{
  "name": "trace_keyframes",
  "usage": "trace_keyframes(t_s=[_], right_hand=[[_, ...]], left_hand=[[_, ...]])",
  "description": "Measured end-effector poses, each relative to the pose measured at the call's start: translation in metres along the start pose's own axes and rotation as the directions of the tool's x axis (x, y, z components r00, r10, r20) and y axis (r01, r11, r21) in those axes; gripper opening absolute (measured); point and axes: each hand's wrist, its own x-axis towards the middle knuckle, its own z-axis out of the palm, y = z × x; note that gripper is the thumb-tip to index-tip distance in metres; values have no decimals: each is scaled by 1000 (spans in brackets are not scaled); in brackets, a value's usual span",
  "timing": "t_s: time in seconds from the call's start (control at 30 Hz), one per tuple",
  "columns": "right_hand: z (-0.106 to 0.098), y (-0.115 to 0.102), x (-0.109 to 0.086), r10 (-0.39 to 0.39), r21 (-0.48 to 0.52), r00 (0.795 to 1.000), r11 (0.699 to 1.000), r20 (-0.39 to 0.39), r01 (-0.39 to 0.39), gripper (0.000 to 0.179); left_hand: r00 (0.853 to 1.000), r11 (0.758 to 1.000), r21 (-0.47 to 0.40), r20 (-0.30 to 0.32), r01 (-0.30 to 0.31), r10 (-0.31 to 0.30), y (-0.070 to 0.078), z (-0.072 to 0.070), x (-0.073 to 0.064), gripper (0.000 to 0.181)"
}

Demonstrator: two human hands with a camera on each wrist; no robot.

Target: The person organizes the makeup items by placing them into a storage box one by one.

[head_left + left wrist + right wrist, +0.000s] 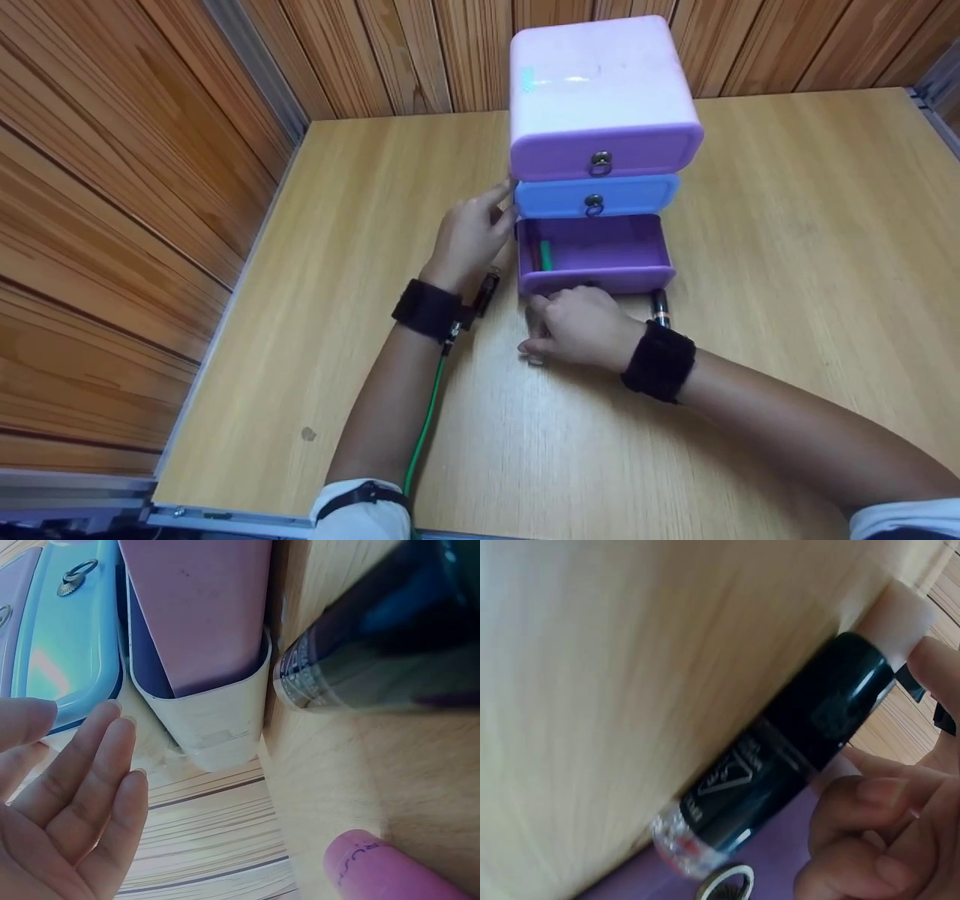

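A small cabinet (600,82) has its purple bottom drawer (637,279) pulled out, with a green stick (545,255) inside. My left hand (469,236) touches the cabinet's left side at the blue drawer (626,195), its fingers (86,772) loosely bent and holding nothing. Before the bottom drawer, my right hand (589,326) reaches low over a dark cosmetic tube (780,750) with a clear end and a pale end. Thumb and curled fingers (877,795) lie about this tube, close to the table. The palm hides most of it in the head view.
On the table by my left wrist lie another dark tube (322,664) and a pink tube (382,870). A black tube-like thing (660,307) shows beside the right wristband. A metal ring handle (727,885) hangs on the drawer front. Wooden panels (480,56) stand behind.
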Motion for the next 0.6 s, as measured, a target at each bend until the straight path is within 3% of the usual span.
trace_keyframes(t_s=[0.27, 0.43, 0.6], right_hand=[[0, -7, 1, 17, 152, 998, 988, 57, -25, 58], [4, -12, 1, -10, 199, 999, 980, 51, -1, 36], [1, -9, -4, 1, 253, 999, 967, 36, -10, 37]], left_hand=[[1000, 1000, -5, 2, -4, 4, -1, -1, -1, 43], [1000, 1000, 3, -17, 4, -4, -2, -1, -2, 43], [1000, 1000, -4, -13, 12, -12, -1, 0, -2, 43]])
